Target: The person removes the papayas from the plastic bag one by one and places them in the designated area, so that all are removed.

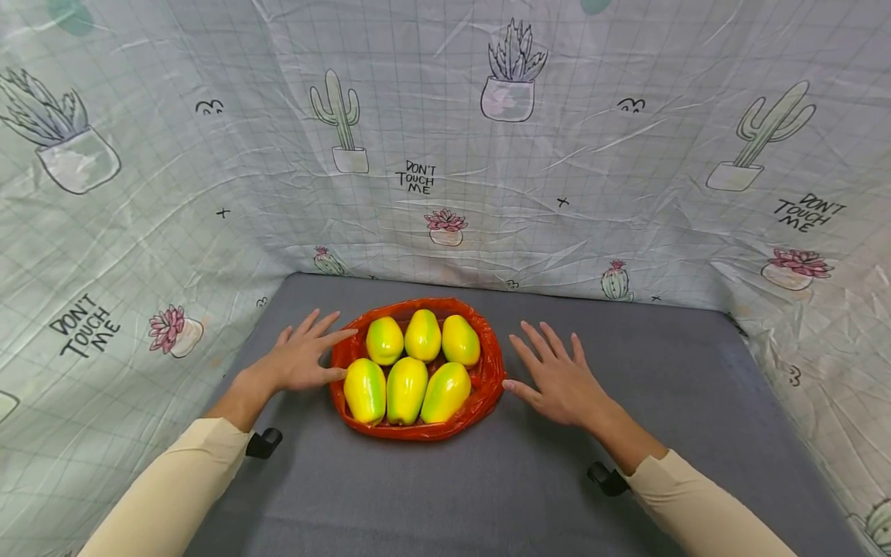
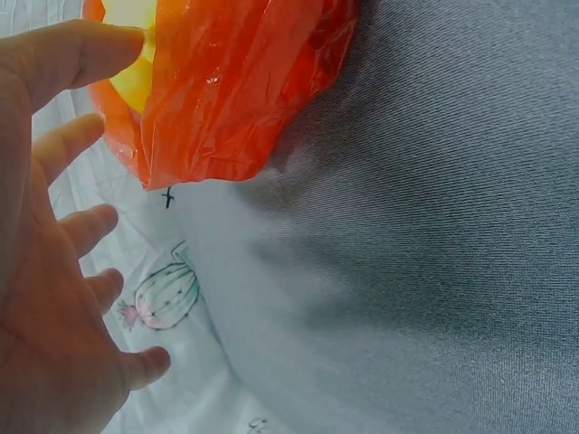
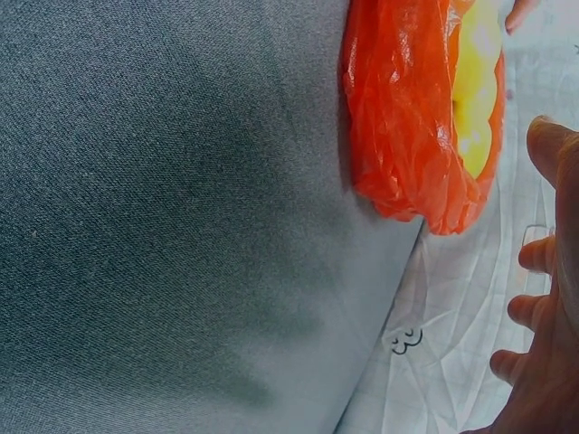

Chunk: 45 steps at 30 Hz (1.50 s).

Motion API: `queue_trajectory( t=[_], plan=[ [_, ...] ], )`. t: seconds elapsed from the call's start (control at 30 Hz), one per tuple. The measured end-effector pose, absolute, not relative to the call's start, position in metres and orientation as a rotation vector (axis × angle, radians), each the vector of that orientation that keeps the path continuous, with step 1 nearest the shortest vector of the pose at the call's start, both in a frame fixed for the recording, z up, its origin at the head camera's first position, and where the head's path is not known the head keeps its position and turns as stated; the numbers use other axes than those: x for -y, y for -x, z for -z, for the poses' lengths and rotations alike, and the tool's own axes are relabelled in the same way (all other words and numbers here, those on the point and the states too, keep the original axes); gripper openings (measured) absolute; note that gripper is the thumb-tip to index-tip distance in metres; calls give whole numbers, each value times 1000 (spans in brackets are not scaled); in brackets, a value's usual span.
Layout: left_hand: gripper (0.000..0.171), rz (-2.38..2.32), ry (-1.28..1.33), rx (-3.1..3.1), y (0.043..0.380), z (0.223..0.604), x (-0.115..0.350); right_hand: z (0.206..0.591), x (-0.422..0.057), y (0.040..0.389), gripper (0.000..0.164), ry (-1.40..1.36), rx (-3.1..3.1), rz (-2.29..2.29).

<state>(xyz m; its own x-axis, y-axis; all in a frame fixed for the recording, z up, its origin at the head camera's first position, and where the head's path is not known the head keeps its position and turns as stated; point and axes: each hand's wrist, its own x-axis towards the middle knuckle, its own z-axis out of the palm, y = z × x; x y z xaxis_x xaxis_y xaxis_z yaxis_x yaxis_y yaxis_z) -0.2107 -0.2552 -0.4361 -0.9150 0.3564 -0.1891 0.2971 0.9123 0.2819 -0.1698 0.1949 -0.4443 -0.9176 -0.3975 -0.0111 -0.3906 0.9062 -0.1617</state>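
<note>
A red plastic bag (image 1: 496,363) lies on the grey table with its mouth spread wide and its edge rolled into a rim. Inside it, several glossy yellow-green oval fruits (image 1: 407,391), like mangoes or small papayas, are laid in two rows. My left hand (image 1: 302,360) hovers at the bag's left side with fingers spread, index finger and thumb overlapping the rim in the head view. On the other side, my right hand (image 1: 560,379) is held with fingers fanned out, its thumb tip right by the rim. Neither hand grips anything.
The grey cloth-covered table (image 1: 418,495) reaches back to a hanging white sheet (image 1: 445,139) printed with cacti and words, which also encloses both sides. A black strap piece (image 1: 264,443) shows at the left wrist and another black piece (image 1: 607,478) at the right.
</note>
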Motion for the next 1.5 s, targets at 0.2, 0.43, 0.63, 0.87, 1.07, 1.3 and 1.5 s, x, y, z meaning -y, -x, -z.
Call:
queue_trajectory(
  t=[0.2,0.43,0.63,0.87,1.07,1.3,1.5],
  plan=[
    [72,-370,-462,-2822,212,436,255,445,-195,170,82,611,-3021,256],
    [66,-367,-469,-2827,215,443,257,447,-195,171,82,625,-3020,252],
    [66,-431,-446,-2809,216,446,257,449,-195,171,82,636,-3018,257],
    [65,-532,-422,-2777,219,454,260,450,-193,172,82,626,-3003,262],
    [69,-580,-393,-2745,224,463,263,451,-193,173,82,619,-2998,251],
    [70,-657,-389,-2715,229,471,267,452,-193,173,82,659,-3015,258],
    [67,-779,-423,-2718,229,477,270,453,-193,173,81,680,-3020,267]
  ],
)
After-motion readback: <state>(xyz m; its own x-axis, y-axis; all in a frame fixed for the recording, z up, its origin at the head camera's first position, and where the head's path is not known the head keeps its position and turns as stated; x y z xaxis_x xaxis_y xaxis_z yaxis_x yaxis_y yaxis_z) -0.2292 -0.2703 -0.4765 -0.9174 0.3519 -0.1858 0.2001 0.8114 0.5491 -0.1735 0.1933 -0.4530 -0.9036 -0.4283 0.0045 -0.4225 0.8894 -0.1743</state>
